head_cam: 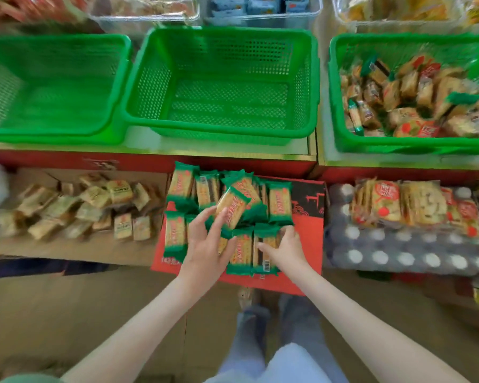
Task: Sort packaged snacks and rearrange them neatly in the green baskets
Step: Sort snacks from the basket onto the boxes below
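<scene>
middle basket (219,134): green, square-hole mesh
left basket (53,134): same green, mesh
right basket (398,146): green, mesh
green-ended packets (280,201): green ends, orange-yellow centre, red lettering
carton (307,236): red, black line pattern
small packets (119,190): beige/tan
cardboard box (67,250): plain brown
red-label packets (385,200): pale with red labels
bottle caps (379,255): white
shelf edge (67,158): red, gold trim

Single head view, steeply downward, close over hands (205,244)

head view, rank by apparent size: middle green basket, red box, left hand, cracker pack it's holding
1. middle green basket and red box: look alike, box nearer and partly covered, so unranked
2. left hand
3. cracker pack, partly hidden by fingers
</scene>
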Available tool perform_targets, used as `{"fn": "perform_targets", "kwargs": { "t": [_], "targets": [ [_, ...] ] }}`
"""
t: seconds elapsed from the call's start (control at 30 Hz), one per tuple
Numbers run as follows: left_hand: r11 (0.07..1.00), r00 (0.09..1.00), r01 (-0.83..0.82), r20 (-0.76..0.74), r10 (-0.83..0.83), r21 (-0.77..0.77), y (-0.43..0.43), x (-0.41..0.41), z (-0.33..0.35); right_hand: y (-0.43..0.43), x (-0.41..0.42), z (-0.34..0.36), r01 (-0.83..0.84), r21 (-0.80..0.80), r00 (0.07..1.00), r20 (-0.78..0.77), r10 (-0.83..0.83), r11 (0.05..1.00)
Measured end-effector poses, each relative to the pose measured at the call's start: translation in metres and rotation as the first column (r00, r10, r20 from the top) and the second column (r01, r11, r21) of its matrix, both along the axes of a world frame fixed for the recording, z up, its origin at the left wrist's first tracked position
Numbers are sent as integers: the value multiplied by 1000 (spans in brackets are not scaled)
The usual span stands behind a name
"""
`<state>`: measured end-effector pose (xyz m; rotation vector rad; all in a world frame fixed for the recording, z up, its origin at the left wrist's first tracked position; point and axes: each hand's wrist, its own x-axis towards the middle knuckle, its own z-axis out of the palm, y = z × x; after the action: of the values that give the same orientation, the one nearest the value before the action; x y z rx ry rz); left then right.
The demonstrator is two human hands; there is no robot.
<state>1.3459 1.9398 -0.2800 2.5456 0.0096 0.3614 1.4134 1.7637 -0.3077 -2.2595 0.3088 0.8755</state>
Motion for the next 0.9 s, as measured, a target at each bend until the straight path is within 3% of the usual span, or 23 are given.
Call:
{"fn": "perform_targets", "kwargs": {
  "t": [0.1,0.2,0.33,0.37,0.47,0.53,0.67,0.77,0.9],
  "targets": [
    [1000,1000,9,-13,-10,-26,-2,-9,-8,-5,-2,-3,-34,-93,999,-19,32,995],
    [995,997,75,-7,-75,-71,-8,-14,-14,-8,-5,5,9,96,990,-144,5,995],
    [984,989,143,-6,-145,-110,-19,-12,-17,-10,-5,18,-12,165,999,48,4,986],
    [981,987,159,-1,-160,-115,-22,-11,-17,-11,-4,23,45,247,996,63,-62,968],
    [972,981,194,-3,-196,-131,-37,-5,-17,-14,-4,31,192,575,981,-85,-175,795],
    [963,969,236,-46,-244,-134,-47,-3,-20,-19,-4,33,187,635,982,-92,-167,750],
    [933,907,360,-225,-357,-28,-53,-3,-30,-37,-1,27,210,591,966,-4,-258,779],
    [917,895,381,-294,-334,116,-51,-5,-39,-61,-5,13,207,469,963,58,-263,859],
    [886,896,381,-343,-283,265,-50,-4,-49,-87,-17,-20,196,297,980,-26,-197,935]
  ]
}}
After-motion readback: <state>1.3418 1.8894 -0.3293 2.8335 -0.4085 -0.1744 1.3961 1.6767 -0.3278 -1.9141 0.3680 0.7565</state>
